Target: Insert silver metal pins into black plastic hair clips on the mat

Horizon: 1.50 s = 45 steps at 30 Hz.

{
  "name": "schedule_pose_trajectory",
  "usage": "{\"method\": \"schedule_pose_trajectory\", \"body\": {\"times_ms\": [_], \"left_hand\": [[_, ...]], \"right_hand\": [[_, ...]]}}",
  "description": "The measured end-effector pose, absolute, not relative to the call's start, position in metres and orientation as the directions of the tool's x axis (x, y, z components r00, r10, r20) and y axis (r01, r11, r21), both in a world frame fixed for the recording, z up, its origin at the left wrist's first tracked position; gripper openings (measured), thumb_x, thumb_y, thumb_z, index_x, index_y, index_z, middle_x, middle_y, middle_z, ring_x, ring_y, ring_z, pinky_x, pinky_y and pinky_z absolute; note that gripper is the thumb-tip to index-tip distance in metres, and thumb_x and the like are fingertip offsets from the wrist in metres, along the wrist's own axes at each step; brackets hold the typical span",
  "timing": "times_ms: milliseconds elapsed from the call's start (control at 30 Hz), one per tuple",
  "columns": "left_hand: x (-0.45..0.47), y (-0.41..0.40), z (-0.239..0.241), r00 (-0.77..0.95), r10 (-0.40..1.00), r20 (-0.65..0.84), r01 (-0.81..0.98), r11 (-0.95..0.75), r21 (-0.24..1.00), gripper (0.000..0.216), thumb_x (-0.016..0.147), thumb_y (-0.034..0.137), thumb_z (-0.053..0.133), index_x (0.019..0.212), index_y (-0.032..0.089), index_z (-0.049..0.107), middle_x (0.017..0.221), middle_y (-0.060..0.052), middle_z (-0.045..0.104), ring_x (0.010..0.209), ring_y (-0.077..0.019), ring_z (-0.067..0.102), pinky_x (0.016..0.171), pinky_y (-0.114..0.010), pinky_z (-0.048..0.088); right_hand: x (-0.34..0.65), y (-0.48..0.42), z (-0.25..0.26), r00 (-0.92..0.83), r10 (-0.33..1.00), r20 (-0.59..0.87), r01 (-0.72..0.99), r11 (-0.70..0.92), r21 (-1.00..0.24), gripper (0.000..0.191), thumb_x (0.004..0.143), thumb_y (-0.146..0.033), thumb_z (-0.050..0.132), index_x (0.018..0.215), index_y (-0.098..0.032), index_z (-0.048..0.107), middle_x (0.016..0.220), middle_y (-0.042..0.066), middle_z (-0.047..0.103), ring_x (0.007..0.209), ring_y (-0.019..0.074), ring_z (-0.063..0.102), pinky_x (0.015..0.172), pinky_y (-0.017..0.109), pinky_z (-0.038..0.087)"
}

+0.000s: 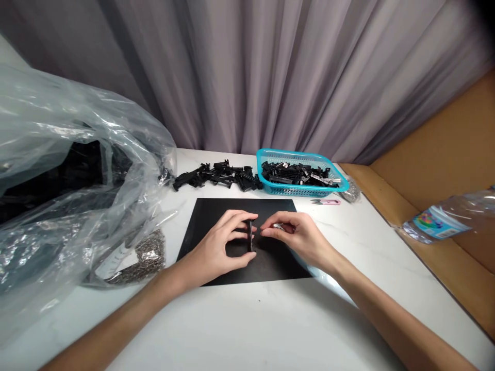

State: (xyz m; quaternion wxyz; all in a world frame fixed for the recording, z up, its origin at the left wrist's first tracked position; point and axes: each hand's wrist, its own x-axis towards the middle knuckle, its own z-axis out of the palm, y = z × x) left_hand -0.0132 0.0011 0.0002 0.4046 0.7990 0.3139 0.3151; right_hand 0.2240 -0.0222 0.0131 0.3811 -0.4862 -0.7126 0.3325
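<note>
2 bare hands over a black mat, the left gripping a slim black part

At the centre of the frame, the left hand (220, 245) arches in a wide C, thumb and fingertips pressing the opposite ends of a slim black part (250, 237), which stands above the black mat (278, 265). Just right of it, the right hand (303, 234) is curled nearly closed, thumb and forefinger almost meeting, around small shiny pieces (279, 225) (too small to identify).

Above centre, a pile of black parts (220, 176) lies on the white table (247, 330), beside a blue basket (305, 192) filled with similar parts. Pink-handled snips (328, 202) lie below the basket. A large clear plastic bag (135, 131) fills the left side, with a smaller bag of metal bits (149, 257) at lower left. At right, a clear bottle (441, 224) lies by brown cardboard (456, 139). A grey curtain (232, 72) hangs across the top.
</note>
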Motion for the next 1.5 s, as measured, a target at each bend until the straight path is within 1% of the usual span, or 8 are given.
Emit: {"method": "schedule_pose_trajectory", "body": {"times_ms": [167, 367, 500, 600, 867, 1167, 1333, 1500], "left_hand": [[-0.012, 0.0, -0.002, 0.567, 0.775, 0.28, 0.25, -0.486, 0.838, 0.065, 0.082, 0.027, 0.081, 0.14, 0.03, 0.05, 0.13, -0.007, 0.065, 0.113, -0.0246, 0.073, 0.103, -0.045, 0.064], [-0.015, 0.0, -0.003, 0.612, 0.594, 0.522, 0.219, -0.762, 0.61, 0.071, 0.083, 0.014, 0.076, 0.148, 0.025, 0.047, 0.139, -0.01, 0.058, 0.109, -0.0213, 0.073, 0.101, -0.038, 0.065], [-0.016, 0.0, 0.0, 0.607, 0.551, 0.572, 0.234, -0.812, 0.534, 0.075, 0.082, 0.012, 0.076, 0.149, 0.023, 0.046, 0.137, -0.011, 0.059, 0.1, -0.0183, 0.074, 0.096, -0.034, 0.066], [-0.016, 0.0, 0.002, 0.599, 0.536, 0.595, 0.223, -0.825, 0.519, 0.075, 0.082, 0.013, 0.077, 0.15, 0.022, 0.046, 0.137, -0.011, 0.06, 0.103, -0.0194, 0.074, 0.091, -0.03, 0.068], [-0.018, 0.001, 0.006, 0.613, 0.519, 0.595, 0.237, -0.84, 0.489, 0.069, 0.083, 0.013, 0.077, 0.146, 0.02, 0.05, 0.137, -0.012, 0.061, 0.084, -0.0138, 0.076, 0.082, -0.028, 0.069], [-0.021, 0.004, 0.003, 0.63, 0.477, 0.613, 0.233, -0.869, 0.437, 0.063, 0.084, 0.016, 0.079, 0.142, 0.018, 0.054, 0.131, -0.011, 0.065, 0.081, -0.0117, 0.074, 0.083, -0.027, 0.068], [-0.021, 0.006, 0.0, 0.627, 0.492, 0.605, 0.24, -0.86, 0.451, 0.064, 0.086, 0.017, 0.078, 0.144, 0.019, 0.052, 0.133, -0.012, 0.064, 0.087, -0.0141, 0.075, 0.085, -0.029, 0.068], [-0.021, 0.005, -0.002, 0.637, 0.477, 0.605, 0.259, -0.872, 0.415, 0.063, 0.088, 0.019, 0.077, 0.145, 0.021, 0.051, 0.134, -0.011, 0.064, 0.083, -0.0126, 0.074, 0.086, -0.03, 0.068]], "right_hand": [[0.222, -0.034, 0.019, -0.298, 0.9, 0.317, 0.486, 0.429, -0.761, 0.011, 0.098, -0.031, 0.07, 0.091, -0.025, 0.075, 0.094, 0.001, 0.076, 0.084, 0.0174, 0.065, 0.071, 0.029, 0.047], [0.218, -0.048, 0.023, -0.383, 0.869, 0.312, 0.451, 0.471, -0.758, 0.008, 0.1, -0.024, 0.066, 0.097, -0.023, 0.073, 0.097, 0.002, 0.075, 0.09, 0.0178, 0.065, 0.082, 0.032, 0.049], [0.217, -0.052, 0.025, -0.411, 0.85, 0.328, 0.457, 0.504, -0.733, 0.01, 0.101, -0.023, 0.064, 0.1, -0.023, 0.074, 0.097, 0.003, 0.074, 0.091, 0.0185, 0.064, 0.085, 0.034, 0.05], [0.218, -0.053, 0.026, -0.42, 0.837, 0.351, 0.479, 0.533, -0.698, 0.011, 0.102, -0.022, 0.063, 0.101, -0.022, 0.074, 0.096, 0.004, 0.074, 0.088, 0.0187, 0.063, 0.082, 0.034, 0.049], [0.214, -0.056, 0.021, -0.424, 0.779, 0.461, 0.562, 0.626, -0.54, 0.01, 0.1, -0.022, 0.066, 0.098, -0.019, 0.075, 0.091, 0.005, 0.075, 0.076, 0.0178, 0.054, 0.072, 0.032, 0.045], [0.216, -0.057, 0.022, -0.515, 0.751, 0.414, 0.59, 0.661, -0.464, 0.014, 0.103, -0.023, 0.062, 0.1, -0.019, 0.075, 0.093, 0.005, 0.074, 0.079, 0.0184, 0.054, 0.072, 0.032, 0.046], [0.219, -0.062, 0.029, -0.598, 0.693, 0.404, 0.635, 0.716, -0.288, 0.023, 0.106, -0.019, 0.052, 0.109, -0.019, 0.075, 0.097, 0.006, 0.073, 0.082, 0.0203, 0.049, 0.065, 0.032, 0.043], [0.211, -0.066, 0.026, -0.567, 0.693, 0.444, 0.714, 0.683, -0.155, 0.021, 0.104, -0.014, 0.054, 0.101, -0.017, 0.074, 0.089, 0.006, 0.071, 0.082, 0.0218, 0.048, 0.055, 0.032, 0.034]]}}
